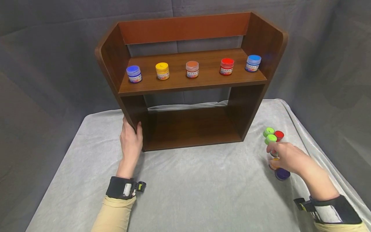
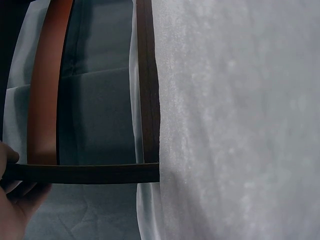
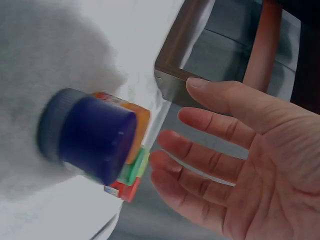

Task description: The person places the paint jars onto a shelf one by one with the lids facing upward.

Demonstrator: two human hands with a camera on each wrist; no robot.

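On the velvety, cloth-covered bench [image 1: 197, 187], a squat dark-blue paint jar [image 1: 282, 174] stands nearest in a cluster of smooth-lidded jars [image 1: 271, 138]. The right grip [image 1: 290, 158], loosely spread, hangs near them, holding nothing. The left grip [image 1: 131, 138] clasps the wood-grained bookshelf [image 1: 185, 127]'s side panel. Five cylindrical jars [image 1: 192, 70] line its upper board.

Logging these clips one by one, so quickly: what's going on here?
A person's left grip holds the side panel of a wooden rack. The right grip is open and empty over a cluster of small jars on the gray cloth to the rack's right; a dark blue jar sits nearest the person. Five other jars stand spaced in a row on the rack's upper board.
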